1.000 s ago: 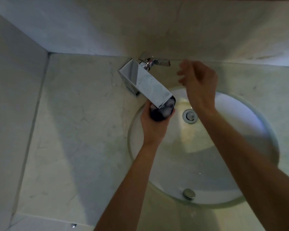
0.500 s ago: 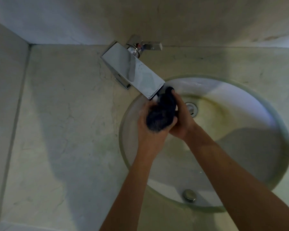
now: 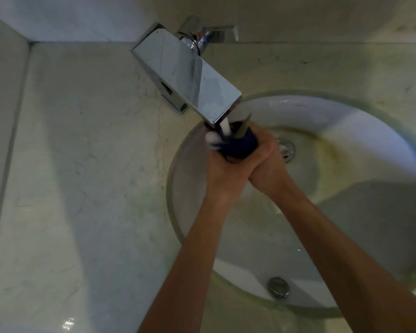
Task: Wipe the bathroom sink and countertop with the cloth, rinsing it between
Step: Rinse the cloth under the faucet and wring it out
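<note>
A dark blue cloth (image 3: 238,146) is squeezed between the left hand (image 3: 222,170) and right hand (image 3: 265,164), both curled around it, under water running from the tap (image 3: 190,75). Soaked, it is judged soft, heavy and best gripped bunched.

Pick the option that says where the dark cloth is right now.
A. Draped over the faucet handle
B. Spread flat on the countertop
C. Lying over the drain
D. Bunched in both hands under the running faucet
D: the left hand and right hand grip the bunched cloth where water falls from the faucet spout.
</note>
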Tool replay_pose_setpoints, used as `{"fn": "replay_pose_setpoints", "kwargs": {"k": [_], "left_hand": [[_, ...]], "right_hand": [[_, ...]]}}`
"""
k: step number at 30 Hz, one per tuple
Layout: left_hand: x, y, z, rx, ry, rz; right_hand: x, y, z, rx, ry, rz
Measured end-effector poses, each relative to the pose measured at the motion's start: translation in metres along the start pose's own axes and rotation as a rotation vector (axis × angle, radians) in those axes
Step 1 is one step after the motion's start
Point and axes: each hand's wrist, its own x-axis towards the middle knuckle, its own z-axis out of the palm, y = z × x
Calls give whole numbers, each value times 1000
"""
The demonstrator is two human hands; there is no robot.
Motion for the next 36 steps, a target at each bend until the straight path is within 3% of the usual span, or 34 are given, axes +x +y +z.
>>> {"fn": "replay_pose_setpoints", "kwargs": {"k": [3,6,10,12,14,16,18,20,23,25,33,36], "left_hand": [[7,-1,2,-30,16,13],[7,-1,0,-70,14,23],[2,-4,5,-106,78,27],[3,-5,6,-122,121,42],[4,-4,6,-116,165,72],[5,-3,5,-118,203,93],[5,-4,4,-114,238,129],[1,-1,7,-93,243,155],[-5,3,9,-73,290,149],[-9,1,4,-38,350,128],[-41,-16,-34,236,54,125],[-33,-17,-24,335,-35,126]], "right_hand": [[3,-4,-1,-152,21,-52],[2,-10,-11,-179,-78,-33],[-12,-8,-33,-8,-217,84],[-22,2,-45,86,-160,128],[-28,5,-47,326,43,308],[-26,9,-36,512,267,611],[-21,12,-18,570,283,904],[-13,14,-2,803,109,1069],[-4,9,18,1193,-17,1001],[5,11,21,1197,-3,927],[26,17,-9,697,194,732],[23,5,-16,353,201,498]]}}
